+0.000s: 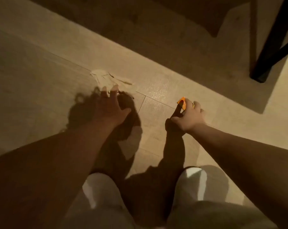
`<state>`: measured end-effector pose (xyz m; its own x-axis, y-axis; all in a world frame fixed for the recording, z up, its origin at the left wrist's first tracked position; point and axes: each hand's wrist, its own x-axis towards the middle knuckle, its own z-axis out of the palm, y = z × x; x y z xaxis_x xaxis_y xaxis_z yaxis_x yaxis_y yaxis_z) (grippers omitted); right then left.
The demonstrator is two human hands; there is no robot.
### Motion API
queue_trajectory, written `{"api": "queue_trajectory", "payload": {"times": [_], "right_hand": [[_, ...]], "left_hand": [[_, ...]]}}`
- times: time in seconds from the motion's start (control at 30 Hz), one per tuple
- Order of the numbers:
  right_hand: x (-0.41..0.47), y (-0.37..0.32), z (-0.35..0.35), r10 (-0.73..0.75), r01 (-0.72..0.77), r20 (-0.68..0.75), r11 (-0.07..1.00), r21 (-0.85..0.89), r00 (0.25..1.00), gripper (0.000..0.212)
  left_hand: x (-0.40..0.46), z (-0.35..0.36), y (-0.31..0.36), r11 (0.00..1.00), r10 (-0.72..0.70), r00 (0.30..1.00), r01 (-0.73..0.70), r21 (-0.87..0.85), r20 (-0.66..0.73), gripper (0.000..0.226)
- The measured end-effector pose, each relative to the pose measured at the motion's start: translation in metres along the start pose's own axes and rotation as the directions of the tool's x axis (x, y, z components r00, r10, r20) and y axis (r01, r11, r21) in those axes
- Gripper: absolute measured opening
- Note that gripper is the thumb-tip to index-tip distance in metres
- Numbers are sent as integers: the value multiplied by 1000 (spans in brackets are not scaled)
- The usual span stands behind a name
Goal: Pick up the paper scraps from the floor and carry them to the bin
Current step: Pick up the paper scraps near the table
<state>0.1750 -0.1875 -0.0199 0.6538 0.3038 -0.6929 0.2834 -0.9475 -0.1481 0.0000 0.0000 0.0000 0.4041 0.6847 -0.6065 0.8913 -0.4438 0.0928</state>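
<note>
A pale crumpled paper scrap lies on the light floor, just beyond my fingertips. My left hand hovers over it with fingers spread, holding nothing. To the right, my right hand is closed around an orange paper scrap that sticks out above my fingers. No bin is in view.
A black furniture leg stands at the upper right, with its dark shadow across the floor. My two feet in white slippers are at the bottom. The tiled floor stretches to the left.
</note>
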Motion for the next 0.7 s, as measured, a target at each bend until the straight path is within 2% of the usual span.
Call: {"api": "queue_trajectory", "payload": {"times": [0.07, 0.17, 0.27, 0.33, 0.37, 0.43, 0.5, 0.6, 0.7], "right_hand": [[14, 2, 11, 16, -16, -90, 1000, -3, 996, 94], [31, 2, 20, -6, -3, -131, 998, -67, 991, 97], [34, 10, 20, -134, 119, -268, 990, -72, 954, 67], [28, 12, 24, -169, 188, -313, 982, 32, 935, 43], [25, 11, 26, -151, 184, -307, 980, 82, 940, 36], [19, 5, 30, -100, 132, -234, 984, 124, 967, 34], [12, -3, 31, -60, 75, -128, 990, 116, 990, 37], [1, -12, 26, 22, -24, 20, 996, 89, 1000, 39], [-16, -17, 11, 62, -75, 114, 991, 114, 992, 26]], "left_hand": [[24, 17, 2, 998, -11, 996, 6, -55, -91, 97], [55, 35, 3, 991, -51, 987, 31, -132, -150, 91], [66, 40, 4, 991, -26, 977, -2, -133, -210, 62], [57, 40, 5, 992, 36, 949, -73, -107, -314, 34], [49, 42, 5, 990, 70, 941, -106, -90, -332, 27], [31, 48, 5, 982, 120, 960, -152, -113, -251, 30], [13, 54, 4, 956, 135, 990, -142, -256, -47, 34], [-12, 59, 1, 948, 54, 979, 12, -319, 195, 34], [-36, 50, -2, 888, -59, 961, 174, -426, 271, 36]]}}
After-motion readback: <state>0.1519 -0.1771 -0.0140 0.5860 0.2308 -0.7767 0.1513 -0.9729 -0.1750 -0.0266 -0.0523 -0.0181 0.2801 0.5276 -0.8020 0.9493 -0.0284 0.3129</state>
